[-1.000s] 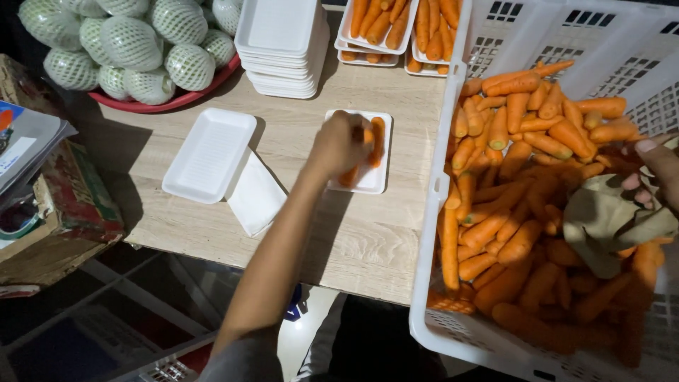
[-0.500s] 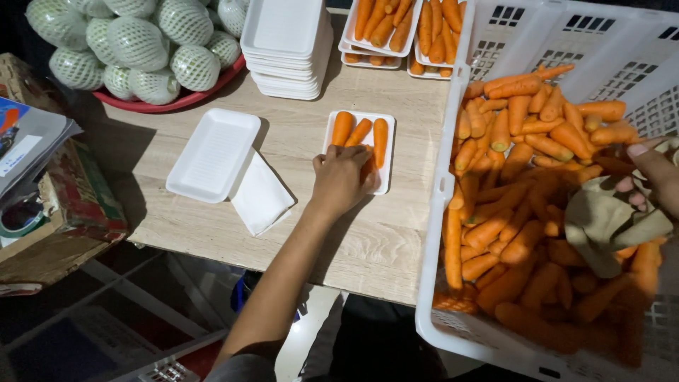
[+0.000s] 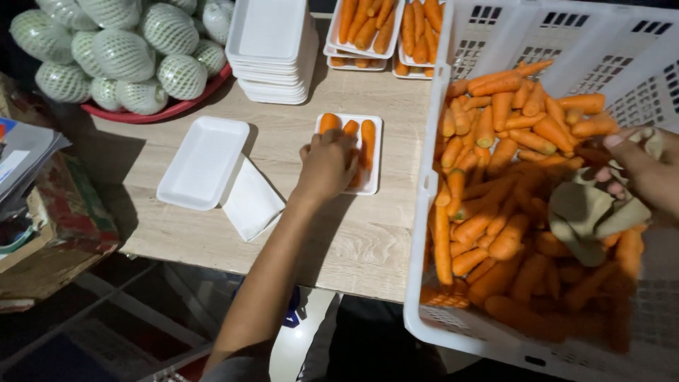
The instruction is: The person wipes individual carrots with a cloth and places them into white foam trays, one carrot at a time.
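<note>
Left hand (image 3: 327,166) slid back onto tray (image 3: 373,152), again covering carrots (image 3: 368,138).

**Bright centre, dark edges**

Light falls from above onto the table (image 3: 212,233), bright on the white trays (image 3: 269,35) and the crate (image 3: 495,28) wall. The left hand (image 3: 327,166) and its arm cast a soft shadow to the right. The lower frame sinks into darkness. The right hand (image 3: 640,173) and the nearest carrots (image 3: 537,304) are dim and blurred. Lines bow slightly at the edges.
</note>
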